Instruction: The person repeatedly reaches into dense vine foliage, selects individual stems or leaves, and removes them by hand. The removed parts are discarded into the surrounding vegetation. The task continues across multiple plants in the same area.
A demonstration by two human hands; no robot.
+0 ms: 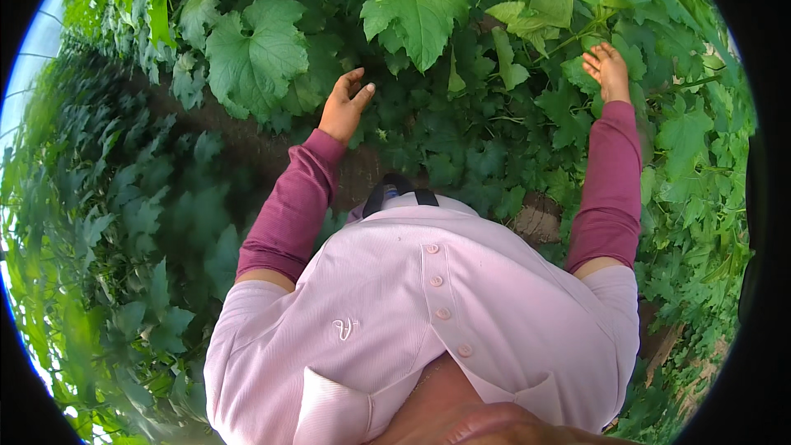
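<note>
Lobed green leaves of dense climbing plants surround both hands. My left hand [348, 105] is raised, fingers apart and slightly curled, with nothing seen in it; a broad leaf [256, 59] hangs to its left. Further right, my right hand [608, 71] is lifted among the foliage, its fingers spread a little, beside a leaf [579, 76] that it overlaps in the view; whether they touch is unclear. Just above this hand runs a green stem [578, 35]. Between the hands, higher up, hangs a large bright leaf [419, 15]. Maroon sleeves cover both forearms.
Brown soil [247, 145] shows between the plant rows, with a rough brown patch [537, 219] near the right forearm. Thick foliage [142, 216] stands along the left side, and more leaves [686, 136] crowd the right. A black strap [426, 197] lies at the waist.
</note>
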